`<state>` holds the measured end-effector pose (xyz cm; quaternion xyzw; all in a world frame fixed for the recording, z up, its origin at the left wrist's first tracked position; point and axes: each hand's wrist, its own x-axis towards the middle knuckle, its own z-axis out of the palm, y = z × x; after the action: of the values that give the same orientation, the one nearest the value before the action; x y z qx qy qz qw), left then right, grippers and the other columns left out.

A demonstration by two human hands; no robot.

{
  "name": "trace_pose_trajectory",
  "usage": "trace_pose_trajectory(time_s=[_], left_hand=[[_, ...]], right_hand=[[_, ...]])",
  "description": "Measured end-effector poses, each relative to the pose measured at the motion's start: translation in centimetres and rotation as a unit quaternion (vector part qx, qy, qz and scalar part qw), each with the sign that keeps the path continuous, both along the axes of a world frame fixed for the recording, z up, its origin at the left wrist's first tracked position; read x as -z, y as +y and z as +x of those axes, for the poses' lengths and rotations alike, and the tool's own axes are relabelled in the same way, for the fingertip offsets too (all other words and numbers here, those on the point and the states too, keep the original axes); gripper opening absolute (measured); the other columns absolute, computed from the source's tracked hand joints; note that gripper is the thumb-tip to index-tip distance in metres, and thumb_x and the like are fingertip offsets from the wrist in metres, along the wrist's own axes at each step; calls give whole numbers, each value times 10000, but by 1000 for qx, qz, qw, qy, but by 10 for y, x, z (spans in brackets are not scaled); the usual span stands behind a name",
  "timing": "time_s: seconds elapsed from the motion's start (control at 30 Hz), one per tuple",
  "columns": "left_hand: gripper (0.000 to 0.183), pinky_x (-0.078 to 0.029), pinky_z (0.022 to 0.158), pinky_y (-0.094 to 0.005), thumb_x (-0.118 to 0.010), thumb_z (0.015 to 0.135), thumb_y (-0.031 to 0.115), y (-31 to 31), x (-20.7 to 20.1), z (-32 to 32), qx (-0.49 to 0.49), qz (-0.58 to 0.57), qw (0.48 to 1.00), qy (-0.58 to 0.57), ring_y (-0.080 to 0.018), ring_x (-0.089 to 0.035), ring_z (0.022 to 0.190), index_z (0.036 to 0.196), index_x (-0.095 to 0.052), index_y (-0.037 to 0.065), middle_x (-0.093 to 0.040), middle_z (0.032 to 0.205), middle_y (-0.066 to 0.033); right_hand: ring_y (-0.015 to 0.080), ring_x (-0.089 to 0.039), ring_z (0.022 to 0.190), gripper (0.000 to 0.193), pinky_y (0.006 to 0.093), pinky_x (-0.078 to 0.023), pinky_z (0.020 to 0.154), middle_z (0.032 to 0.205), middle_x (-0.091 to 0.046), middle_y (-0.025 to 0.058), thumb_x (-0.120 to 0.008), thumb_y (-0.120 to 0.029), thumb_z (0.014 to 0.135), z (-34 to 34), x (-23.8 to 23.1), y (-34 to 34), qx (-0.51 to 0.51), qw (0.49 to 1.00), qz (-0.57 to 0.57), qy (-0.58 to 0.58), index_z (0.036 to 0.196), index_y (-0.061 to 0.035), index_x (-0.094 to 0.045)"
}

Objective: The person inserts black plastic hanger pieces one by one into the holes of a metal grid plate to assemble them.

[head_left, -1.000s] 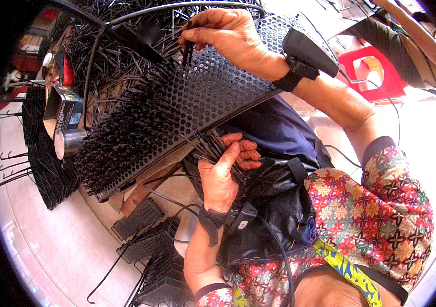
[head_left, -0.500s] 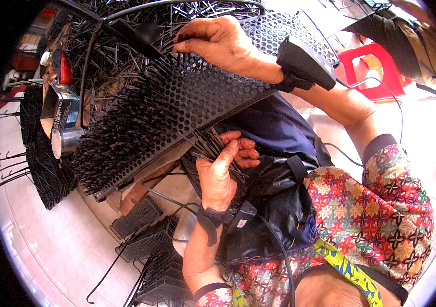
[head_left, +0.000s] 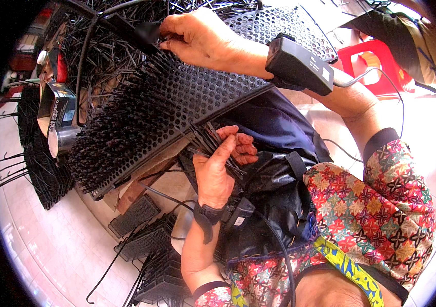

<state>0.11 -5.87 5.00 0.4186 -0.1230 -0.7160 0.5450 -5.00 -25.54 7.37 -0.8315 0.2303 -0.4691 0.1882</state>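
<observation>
My left hand (head_left: 217, 171) is closed round a bundle of thin black sticks (head_left: 205, 137), close to the near edge of a black perforated board (head_left: 218, 88). Many black sticks (head_left: 120, 120) stand upright in the holes of the board's left part, packed like bristles. Over the board's far side, my right hand (head_left: 197, 40) has thumb and fingers pinched together beside the last standing sticks. Anything in that pinch is too small and dark to make out. The holes toward the board's right end hold no sticks.
A heap of loose black sticks (head_left: 100, 66) lies behind the board. A black metal bar (head_left: 126, 28) crosses near my right hand. A metal can (head_left: 63, 141) and open box (head_left: 59, 105) stand left. Black racks (head_left: 136, 215) lie below; a red stool (head_left: 376, 66) and another person's leg are right.
My right hand has moved a little left and away from me along the board, its fingers still pinched. My left hand keeps the bundle in nearly the same place.
</observation>
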Motion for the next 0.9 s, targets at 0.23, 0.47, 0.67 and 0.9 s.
trace_pose_trajectory(time_s=[0.23, 0.47, 0.67, 0.9], left_hand=[[211, -518, 586, -329, -521, 813, 113, -1, -3, -1, 2, -4, 1000, 13, -226, -594, 698, 980, -507, -16, -587, 838, -156], [191, -516, 592, -327, -502, 828, 103, -1, -2, -1, 2, 4, 1000, 13, -223, -594, 702, 977, -507, -16, -585, 844, -158], [210, -516, 595, -328, -510, 824, 109, -1, -3, 1, 8, 3, 1000, 12, -227, -594, 709, 992, -499, -17, -584, 847, -156], [228, -517, 599, -328, -530, 811, 121, -1, -1, 2, -2, -1, 1000, 30, -230, -595, 708, 988, -506, -22, -583, 846, -160]], right_hand=[[348, -547, 581, 115, 390, -457, 534, 567, -522, 183, -551, -93, 583, -2, -4, -12, -15, 998, -59, 33, 649, 0, -552], [340, -552, 601, 153, 391, -457, 544, 598, -527, 180, -556, -123, 537, 9, -12, -13, 5, 994, -72, 82, 623, 3, -543], [347, -551, 608, 152, 397, -455, 546, 599, -528, 181, -551, -115, 541, 7, -10, -13, 3, 997, -58, 60, 638, 2, -537], [337, -557, 598, 121, 383, -457, 540, 589, -533, 181, -560, -100, 585, -2, -3, -9, -25, 998, -52, 27, 649, 1, -541]])
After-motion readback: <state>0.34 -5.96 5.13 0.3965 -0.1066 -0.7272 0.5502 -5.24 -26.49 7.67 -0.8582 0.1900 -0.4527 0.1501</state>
